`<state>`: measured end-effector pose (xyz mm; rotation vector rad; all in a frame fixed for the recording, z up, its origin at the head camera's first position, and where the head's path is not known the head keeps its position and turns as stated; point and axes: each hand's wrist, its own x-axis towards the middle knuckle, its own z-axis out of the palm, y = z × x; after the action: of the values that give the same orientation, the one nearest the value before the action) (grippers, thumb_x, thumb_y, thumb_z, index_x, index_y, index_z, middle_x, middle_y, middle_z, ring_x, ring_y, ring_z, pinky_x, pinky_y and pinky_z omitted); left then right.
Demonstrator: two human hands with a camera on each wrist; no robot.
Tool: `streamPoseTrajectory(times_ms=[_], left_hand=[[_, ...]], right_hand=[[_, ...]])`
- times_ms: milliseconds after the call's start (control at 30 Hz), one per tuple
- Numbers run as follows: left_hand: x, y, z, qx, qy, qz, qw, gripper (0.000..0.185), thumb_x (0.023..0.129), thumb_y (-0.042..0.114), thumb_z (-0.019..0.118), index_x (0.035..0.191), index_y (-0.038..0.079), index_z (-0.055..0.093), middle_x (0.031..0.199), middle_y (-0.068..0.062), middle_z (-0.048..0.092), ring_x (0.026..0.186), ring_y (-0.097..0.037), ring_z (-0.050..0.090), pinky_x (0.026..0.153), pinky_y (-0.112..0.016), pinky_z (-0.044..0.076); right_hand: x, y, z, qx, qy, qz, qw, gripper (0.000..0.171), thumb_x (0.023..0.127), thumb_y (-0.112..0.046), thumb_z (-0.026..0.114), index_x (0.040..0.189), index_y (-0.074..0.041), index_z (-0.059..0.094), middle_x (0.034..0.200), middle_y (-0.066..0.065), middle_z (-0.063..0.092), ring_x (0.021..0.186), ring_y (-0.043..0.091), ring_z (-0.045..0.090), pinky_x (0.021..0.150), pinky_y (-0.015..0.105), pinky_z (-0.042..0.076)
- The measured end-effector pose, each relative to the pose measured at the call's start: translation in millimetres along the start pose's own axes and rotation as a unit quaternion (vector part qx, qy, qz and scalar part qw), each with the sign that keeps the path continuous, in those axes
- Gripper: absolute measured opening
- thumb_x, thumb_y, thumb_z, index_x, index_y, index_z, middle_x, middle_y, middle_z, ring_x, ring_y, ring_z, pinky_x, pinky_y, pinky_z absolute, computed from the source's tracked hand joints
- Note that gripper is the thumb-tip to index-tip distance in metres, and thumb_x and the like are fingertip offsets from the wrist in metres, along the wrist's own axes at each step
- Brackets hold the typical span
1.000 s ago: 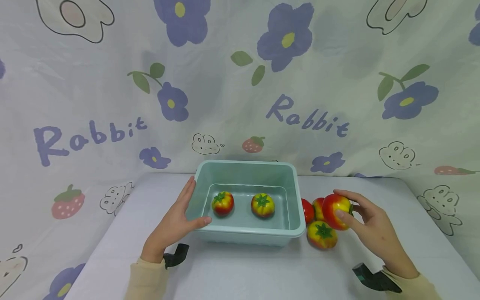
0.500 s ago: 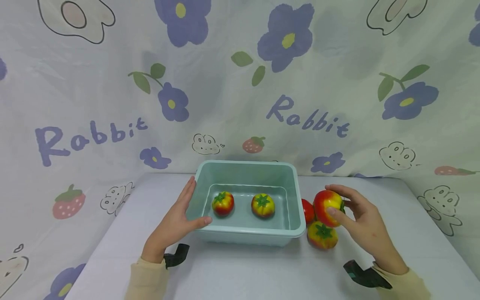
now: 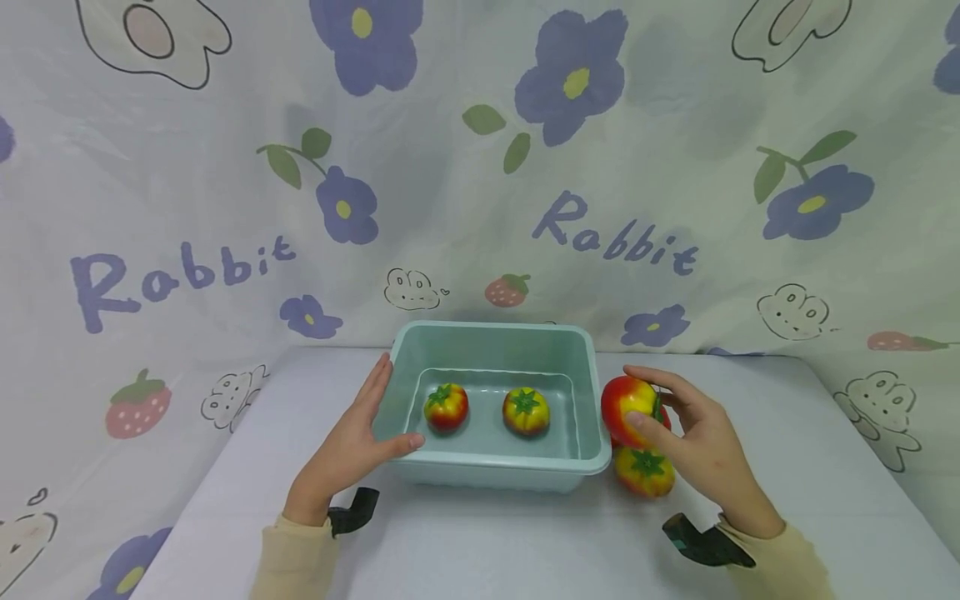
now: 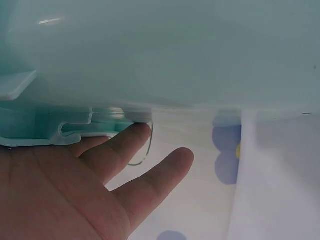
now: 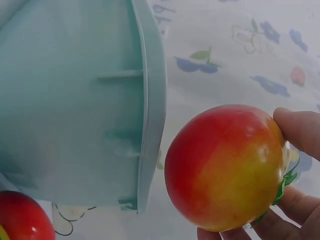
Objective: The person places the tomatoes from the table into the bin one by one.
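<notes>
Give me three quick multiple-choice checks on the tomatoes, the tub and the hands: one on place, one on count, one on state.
1. Where is the tomato that the right hand holds?
A. Inside the tub
B. In the air beside the tub's right wall
C. On the table's left edge

2. How many tomatoes lie inside the tub?
A. Two
B. Three
C. None

3. What is the left hand doing?
A. Pinching a tomato
B. Hanging idle
C. Resting flat against the tub's left wall

Answers: 1 B, the held tomato is outside the rim; 2 A, the left tomato and the middle tomato lie inside; 3 C, straight fingers touch the wall.
</notes>
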<state>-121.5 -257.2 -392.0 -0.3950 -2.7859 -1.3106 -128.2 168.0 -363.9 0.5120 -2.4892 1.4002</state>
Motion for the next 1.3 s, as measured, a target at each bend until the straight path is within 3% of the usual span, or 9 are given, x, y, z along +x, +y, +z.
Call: streamPoseTrajectory(times_ms=[333,867,1033,1133,1300], left_hand=[[0.1,0.1,0.3,-0.002,-0.001,-0.002,1.0,0.111,0.083,0.035,0.081,0.162,0.011,0.007,0.169,0.0,0.0,0.154,-0.034,0.004,0.114,-0.07,0.016],[0.1,-2.0,0.9,0.005,0.002,-0.001,1.0,0.112,0.082,0.036,0.081,0.163,0.011,0.008,0.169,-0.001,0.0,0.154,-0.035,0.005,0.113,-0.071,0.017],[-0.1,-2.2,1.0,0.003,0.003,-0.004,1.0,0.11,0.083,0.036,0.08,0.163,0.011,0.008,0.169,0.001,0.0,0.154,-0.034,0.005,0.113,-0.072,0.016],[-0.1,-2.0,1.1,0.0,0.004,-0.004,1.0,0.11,0.084,0.035,0.08,0.162,0.01,0.007,0.169,0.002,-0.001,0.154,-0.034,0.004,0.113,-0.071,0.015],[0.6,-0.9,0.5,-0.001,0.004,-0.003,1.0,0.11,0.084,0.035,0.08,0.162,0.01,0.008,0.169,0.004,-0.001,0.154,-0.033,0.005,0.113,-0.071,0.016]], right_hand=[[6,-6,12,0.053,-0.015,-0.009,0.998,0.051,0.09,-0.011,0.075,0.139,-0.018,0.06,0.137,-0.001,0.059,0.116,0.009,0.058,0.089,0.018,0.052],[11,-14,33,0.072,-0.035,-0.035,0.996,0.05,0.09,-0.012,0.076,0.138,-0.018,0.061,0.138,-0.001,0.059,0.123,0.015,0.055,0.1,0.016,0.044],[12,-15,39,0.072,-0.045,-0.042,0.995,0.05,0.089,-0.014,0.077,0.137,-0.018,0.062,0.136,0.0,0.06,0.123,0.018,0.055,0.099,0.019,0.047],[12,-15,43,0.065,-0.051,-0.043,0.996,0.049,0.089,-0.016,0.078,0.136,-0.019,0.063,0.136,-0.002,0.06,0.124,0.02,0.055,0.098,0.027,0.05],[11,-15,48,0.057,-0.06,-0.04,0.996,0.05,0.088,-0.019,0.079,0.136,-0.018,0.063,0.137,-0.002,0.059,0.13,0.023,0.051,0.102,0.054,0.048]])
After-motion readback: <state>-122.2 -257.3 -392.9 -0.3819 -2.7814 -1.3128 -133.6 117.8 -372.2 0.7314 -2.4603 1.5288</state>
